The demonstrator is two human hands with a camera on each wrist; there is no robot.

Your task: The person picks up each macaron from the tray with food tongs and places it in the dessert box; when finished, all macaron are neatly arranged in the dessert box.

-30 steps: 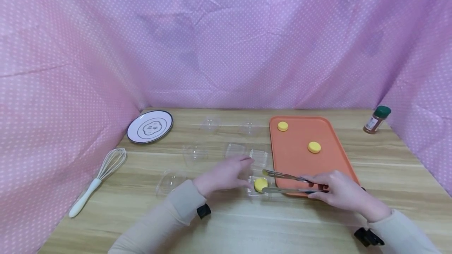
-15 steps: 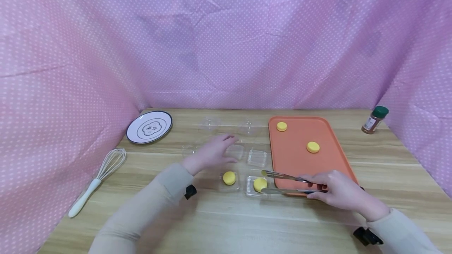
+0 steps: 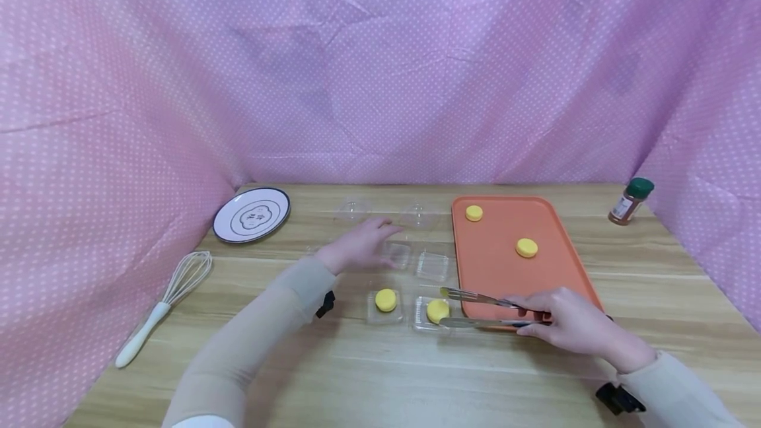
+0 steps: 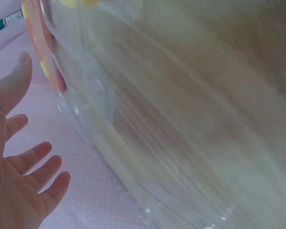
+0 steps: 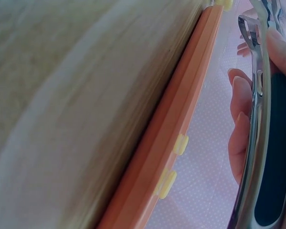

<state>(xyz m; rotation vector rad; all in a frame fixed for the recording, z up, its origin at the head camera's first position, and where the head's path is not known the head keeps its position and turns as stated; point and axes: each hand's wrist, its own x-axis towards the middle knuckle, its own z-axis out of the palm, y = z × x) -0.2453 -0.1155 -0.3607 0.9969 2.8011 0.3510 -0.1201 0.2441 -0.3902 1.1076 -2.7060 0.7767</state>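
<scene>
My left hand reaches over the table in the head view, by a clear plastic box; its fingers are spread and loosely bent in the left wrist view, with nothing in them. My right hand grips metal tongs with dark handle grips. The tongs' spread tips reach a yellow round cake, perhaps a macaron, lying in a clear box. Whether they touch it I cannot tell. Left of it, a second yellow cake lies in another clear box. Behind sits a further clear box.
An orange tray on the right bears two yellow cakes. Clear domed lids stand at the back. A plate and a whisk lie left; a green-capped jar stands far right.
My left hand has moved back from beside the front boxes, uncovering the left one with its cake; lately it shifted slightly right. The right hand and tongs have hardly moved.
</scene>
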